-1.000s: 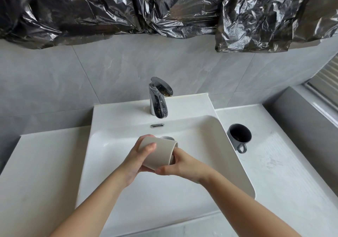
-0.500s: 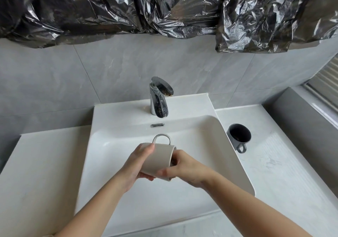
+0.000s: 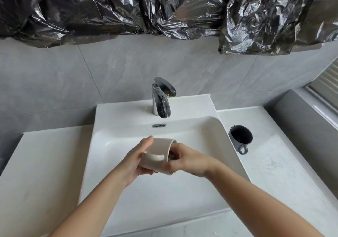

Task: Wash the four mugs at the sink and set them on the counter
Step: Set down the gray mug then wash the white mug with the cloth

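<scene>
L hand (image 3: pixel 135 161) + R hand (image 3: pixel 190 161) both grip beige ceramic mug (image 3: pixel 159 153), sideways over white sink basin (image 3: pixel 146 200). Chrome tap (image 3: pixel 161 99) behind; dark grey mug (image 3: pixel 240 139) upright on white worktop (image 3: pixel 283 172), R side.

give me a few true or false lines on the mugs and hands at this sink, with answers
1. The left hand and right hand both hold the beige mug over the sink. True.
2. The beige mug is upright. False: it lies on its side, mouth toward the right hand.
3. The dark mug stands on the counter, right of the sink. True.
4. The dark mug is upside down. False: its mouth faces up.
</scene>
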Demonstrator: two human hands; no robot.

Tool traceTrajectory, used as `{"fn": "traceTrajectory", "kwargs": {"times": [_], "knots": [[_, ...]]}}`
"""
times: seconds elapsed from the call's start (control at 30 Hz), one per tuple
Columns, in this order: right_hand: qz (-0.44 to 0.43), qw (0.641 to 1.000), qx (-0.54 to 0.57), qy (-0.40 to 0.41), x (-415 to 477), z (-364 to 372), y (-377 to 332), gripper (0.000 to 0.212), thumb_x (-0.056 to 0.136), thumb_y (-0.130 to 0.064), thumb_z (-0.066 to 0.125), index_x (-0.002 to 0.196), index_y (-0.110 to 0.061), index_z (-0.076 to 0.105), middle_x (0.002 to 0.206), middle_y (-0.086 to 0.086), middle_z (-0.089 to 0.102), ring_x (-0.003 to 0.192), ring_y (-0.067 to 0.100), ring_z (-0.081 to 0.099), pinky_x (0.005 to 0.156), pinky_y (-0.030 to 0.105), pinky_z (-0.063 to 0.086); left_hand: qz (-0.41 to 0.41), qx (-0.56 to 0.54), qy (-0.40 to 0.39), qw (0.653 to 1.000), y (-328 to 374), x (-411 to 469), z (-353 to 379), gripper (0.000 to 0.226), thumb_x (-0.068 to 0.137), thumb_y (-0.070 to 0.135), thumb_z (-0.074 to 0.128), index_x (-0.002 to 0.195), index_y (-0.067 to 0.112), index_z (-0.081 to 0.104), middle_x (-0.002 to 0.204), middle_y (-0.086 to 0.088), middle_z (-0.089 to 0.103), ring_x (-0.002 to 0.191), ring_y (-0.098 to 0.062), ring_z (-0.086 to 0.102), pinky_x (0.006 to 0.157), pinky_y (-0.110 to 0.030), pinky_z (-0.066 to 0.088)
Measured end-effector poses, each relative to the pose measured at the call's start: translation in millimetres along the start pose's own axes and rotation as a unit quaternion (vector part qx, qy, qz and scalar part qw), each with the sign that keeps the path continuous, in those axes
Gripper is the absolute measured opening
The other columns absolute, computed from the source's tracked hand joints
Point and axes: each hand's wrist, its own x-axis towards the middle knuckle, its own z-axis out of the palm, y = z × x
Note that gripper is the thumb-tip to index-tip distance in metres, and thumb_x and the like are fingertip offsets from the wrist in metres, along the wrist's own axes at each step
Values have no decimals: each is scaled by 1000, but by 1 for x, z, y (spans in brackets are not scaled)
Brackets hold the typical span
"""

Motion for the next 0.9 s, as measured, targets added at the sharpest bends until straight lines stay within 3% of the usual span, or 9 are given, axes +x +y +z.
{"fn": "traceTrajectory", "kwargs": {"times": [0.1,0.2,0.33,0.47,0.57,0.63,0.7,0.8,0.9], "knots": [[-5,982,187,-20,-3,2,12,36,80,-18,73,112,-5,61,95,5,69,85,17,65,72,22,50,117,31,32,992,-13,1,-2,62,68,62,60,112,18,57,90,-3,63,77,-17,60,61,-30,47],[37,954,292,55,2,7,26,64,63,-27,87,116,-1,63,105,15,67,94,26,66,84,34,53,229,92,64,967,-23,2,-1,68,61,56,68,118,28,48,100,4,59,84,-5,58,69,-20,49],[17,984,129,123,2,5,18,32,80,-8,70,112,-8,66,97,4,71,85,19,67,76,30,49,52,-4,-32,998,-10,-3,-8,85,64,82,60,130,29,53,121,-9,64,100,-23,65,72,-35,54],[-15,989,-100,104,2,7,13,19,83,0,67,101,-7,66,85,-1,70,76,9,66,69,20,51,-72,-64,-15,995,6,-2,1,61,84,64,53,113,11,68,94,-18,68,79,-33,62,73,-45,54],[19,989,103,107,1,8,14,40,76,-19,73,111,-1,65,97,11,69,87,22,67,76,28,52,50,-20,61,997,-6,4,10,56,78,60,60,116,19,61,106,-10,69,89,-26,66,72,-38,56],[49,954,276,108,1,7,19,56,69,-28,75,116,1,63,104,15,67,95,26,65,84,36,51,177,70,92,977,-15,6,7,62,64,61,60,117,30,53,114,11,63,99,-9,60,74,-21,52],[46,938,320,122,1,5,24,55,69,-26,75,116,1,63,102,13,67,93,24,65,82,33,52,217,122,73,966,-20,8,3,64,62,63,62,118,38,46,111,24,57,100,-1,55,79,-16,48],[24,973,184,134,-3,1,17,35,81,-15,67,115,-9,65,95,1,69,85,14,65,69,24,51,106,2,-25,994,-11,7,-2,74,62,80,61,125,43,49,125,8,60,110,-15,59,92,-37,52],[-9,988,-107,107,-8,0,5,24,87,-4,66,101,-23,64,81,-18,66,71,-1,60,62,17,47,-70,-68,-52,994,11,5,-5,56,83,69,53,117,26,64,103,-7,70,92,-27,67,79,-48,56]]}}
